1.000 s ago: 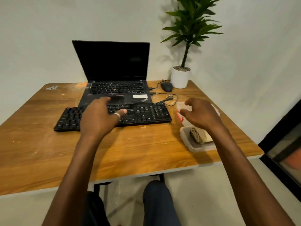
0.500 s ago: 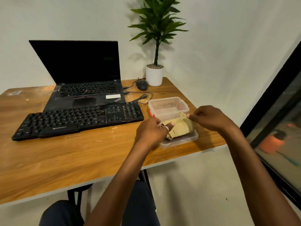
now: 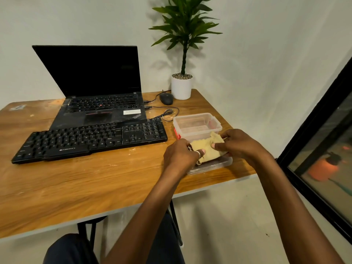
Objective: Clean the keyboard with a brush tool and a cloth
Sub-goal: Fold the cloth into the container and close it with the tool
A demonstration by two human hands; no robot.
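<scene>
Your left hand (image 3: pixel 180 156) and right hand (image 3: pixel 238 144) both pinch a crumpled tan cloth (image 3: pixel 206 148), stretched left to right. The black keyboard (image 3: pixel 89 140) lies lengthwise across the table (image 3: pixel 76 183).

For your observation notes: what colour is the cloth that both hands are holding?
The cloth is plain pale yellow, clearest in the head view.

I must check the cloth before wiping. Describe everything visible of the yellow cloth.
The cloth is pale yellow, soft-looking fabric, crumpled and bunched, darker at its left end. The left hand pinches its left end, the right hand its right end. It is held over a shallow clear tray near the right edge of the table.
</scene>
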